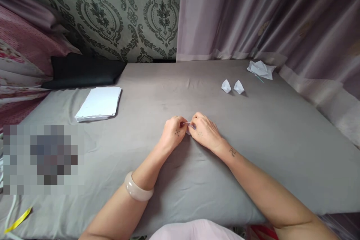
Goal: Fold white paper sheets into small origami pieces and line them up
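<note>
My left hand [174,132] and my right hand [206,131] meet above the middle of the grey-covered surface. Their fingers are closed on a small folded piece of white paper [189,128], one hand at each side. Most of the paper is hidden behind the fingers, so its shape does not show fully. Farther back to the right stand two small folded paper boats, a left one [226,86] and a right one [239,87], side by side and apart from my hands.
A stack of white paper sheets [99,102] lies at the left, in front of a folded black cloth or bag [87,71]. Crumpled-looking white papers [261,69] and a thin teal stick [259,78] lie back right. A yellow strip [19,220] is at front left. Part of the left is pixelated.
</note>
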`<state>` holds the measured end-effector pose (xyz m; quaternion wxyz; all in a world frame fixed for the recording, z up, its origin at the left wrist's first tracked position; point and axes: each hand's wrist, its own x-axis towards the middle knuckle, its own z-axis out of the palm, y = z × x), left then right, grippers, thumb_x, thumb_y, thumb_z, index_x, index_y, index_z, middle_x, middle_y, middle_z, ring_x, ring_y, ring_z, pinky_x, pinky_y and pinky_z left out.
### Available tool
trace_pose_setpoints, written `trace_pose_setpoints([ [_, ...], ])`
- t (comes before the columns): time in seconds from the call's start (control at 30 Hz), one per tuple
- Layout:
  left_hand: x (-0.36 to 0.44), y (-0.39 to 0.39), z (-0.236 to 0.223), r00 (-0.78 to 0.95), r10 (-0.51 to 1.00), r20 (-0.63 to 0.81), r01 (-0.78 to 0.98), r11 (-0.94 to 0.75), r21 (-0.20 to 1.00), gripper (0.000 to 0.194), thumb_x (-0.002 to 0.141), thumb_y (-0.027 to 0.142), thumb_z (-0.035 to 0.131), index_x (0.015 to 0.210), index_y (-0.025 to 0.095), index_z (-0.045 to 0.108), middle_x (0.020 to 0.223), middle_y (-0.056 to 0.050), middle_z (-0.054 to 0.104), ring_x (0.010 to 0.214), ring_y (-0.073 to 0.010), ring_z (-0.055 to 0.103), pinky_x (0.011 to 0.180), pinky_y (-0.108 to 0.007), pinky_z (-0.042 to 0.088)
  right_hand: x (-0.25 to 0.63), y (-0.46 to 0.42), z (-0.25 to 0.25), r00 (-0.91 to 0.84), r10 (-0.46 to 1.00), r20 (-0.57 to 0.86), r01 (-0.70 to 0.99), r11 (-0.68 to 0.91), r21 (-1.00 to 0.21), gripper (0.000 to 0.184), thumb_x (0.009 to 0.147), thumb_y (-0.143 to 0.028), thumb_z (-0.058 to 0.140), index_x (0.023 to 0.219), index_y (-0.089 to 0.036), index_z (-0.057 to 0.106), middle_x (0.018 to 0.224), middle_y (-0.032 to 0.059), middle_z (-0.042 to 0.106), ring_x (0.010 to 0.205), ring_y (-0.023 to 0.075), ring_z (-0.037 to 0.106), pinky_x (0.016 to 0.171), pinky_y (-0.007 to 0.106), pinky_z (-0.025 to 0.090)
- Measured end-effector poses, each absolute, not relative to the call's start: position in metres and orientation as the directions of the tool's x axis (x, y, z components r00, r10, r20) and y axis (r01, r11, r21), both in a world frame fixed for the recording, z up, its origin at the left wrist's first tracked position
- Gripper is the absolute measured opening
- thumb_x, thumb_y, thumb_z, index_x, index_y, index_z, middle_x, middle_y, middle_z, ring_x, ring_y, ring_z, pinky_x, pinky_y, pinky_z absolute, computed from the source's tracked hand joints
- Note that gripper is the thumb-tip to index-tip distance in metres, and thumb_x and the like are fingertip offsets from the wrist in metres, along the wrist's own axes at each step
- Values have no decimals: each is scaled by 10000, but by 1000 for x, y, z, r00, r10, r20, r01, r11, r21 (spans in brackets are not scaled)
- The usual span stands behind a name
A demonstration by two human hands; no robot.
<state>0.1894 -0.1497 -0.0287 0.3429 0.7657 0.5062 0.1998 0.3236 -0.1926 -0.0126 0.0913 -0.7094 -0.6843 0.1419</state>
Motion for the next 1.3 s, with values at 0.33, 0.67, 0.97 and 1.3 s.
trace_pose_setpoints([
  [0.33, 191, -152, -30, 396, 918, -31, 644, -253, 722, 179, 801, 164, 510, 778, 173, 687, 733, -33, 660, 663, -143, 581, 642, -246, 442, 321, -197, -6, 15, 995, -102, 966, -41, -257, 177, 917, -233, 469, 871, -183, 632, 1045, 79, 601, 960, 197, 574, 673, 288, 414],
  [0.67, 195, -153, -30, 329, 944, -24, 603, -191, 774, 134, 796, 192, 536, 806, 169, 668, 786, -43, 674, 714, -154, 608, 676, -262, 461, 331, -188, -10, 29, 994, -106, 900, -72, -430, 164, 830, -188, 532, 668, -186, 559, 986, 52, 626, 859, 161, 595, 693, 270, 421],
  [0.97, 199, -158, -27, 339, 931, -139, 68, 123, 990, 222, 834, 289, 549, 907, 126, 681, 789, -47, 699, 701, -139, 640, 627, -233, 520, 315, -206, -18, 327, 926, 189, 586, -42, -809, 209, 860, -329, 528, 737, -190, 625, 963, 72, 655, 788, 154, 638, 732, 275, 500],
  [1.3, 199, -158, -17, 339, 897, -283, 2, 300, 954, 247, 739, 355, 674, 765, 109, 664, 619, -7, 611, 535, -86, 532, 525, -192, 444, 335, -207, -17, 252, 944, -212, 104, -244, -964, 230, 739, -340, 622, 866, -159, 685, 807, 42, 703, 705, 156, 640, 579, 234, 484],
])
